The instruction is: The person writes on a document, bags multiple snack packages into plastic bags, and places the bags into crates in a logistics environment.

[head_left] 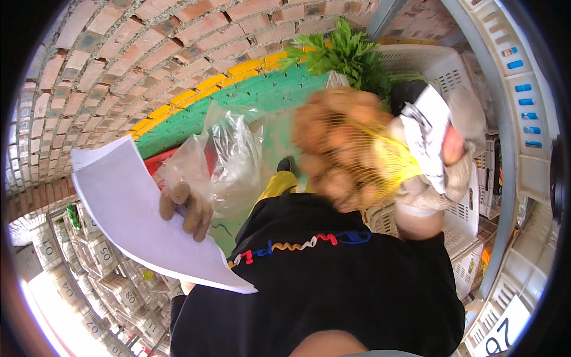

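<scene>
My right hand (455,178) clenches yellow net bag (404,168), brown produce (339,149) left of grip. Left hand (195,214) grasps 1 white sheet (131,205).

Left to right: paper (128,220), plastic bag (238,157), net bag (342,152), with greens (351,56) behind it.

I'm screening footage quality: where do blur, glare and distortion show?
Head view: the yellow mesh bag of round brown produce is smeared, probably by motion, while the bent white paper sheet looks crisper; head view: bright glare streaks the crumpled clear plastic bag, and the lower-left rim is blown out to white; head view: fisheye distortion bows the red brick wall.
</scene>
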Available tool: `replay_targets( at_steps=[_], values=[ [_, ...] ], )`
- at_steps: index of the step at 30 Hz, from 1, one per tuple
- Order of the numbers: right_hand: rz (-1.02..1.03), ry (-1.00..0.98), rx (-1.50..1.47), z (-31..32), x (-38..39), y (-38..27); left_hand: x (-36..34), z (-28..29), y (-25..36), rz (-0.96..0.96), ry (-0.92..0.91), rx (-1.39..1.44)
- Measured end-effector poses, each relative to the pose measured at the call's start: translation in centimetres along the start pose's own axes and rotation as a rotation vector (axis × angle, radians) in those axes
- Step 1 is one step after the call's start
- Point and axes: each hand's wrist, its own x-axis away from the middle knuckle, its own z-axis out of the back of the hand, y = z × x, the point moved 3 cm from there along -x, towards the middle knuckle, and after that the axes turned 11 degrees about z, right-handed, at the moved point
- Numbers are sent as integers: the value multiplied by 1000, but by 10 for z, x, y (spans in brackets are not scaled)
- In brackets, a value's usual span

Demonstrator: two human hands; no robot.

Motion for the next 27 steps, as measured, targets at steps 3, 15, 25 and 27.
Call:
replay_targets(
  at_steps=[3,15,25,27],
  values=[
    [-76,-207,-255,-87,-3,10,-1,-31,15,-112,-105,-15],
    [226,-565,155,-223,89,176,5,-22,72,-112,453,318],
    [-927,-603,1178,71,-10,125,16,21,-48,408,1268,-477],
    [-831,-890,1656,170,14,204,5,27,-84,485,1232,-361]
  ],
)
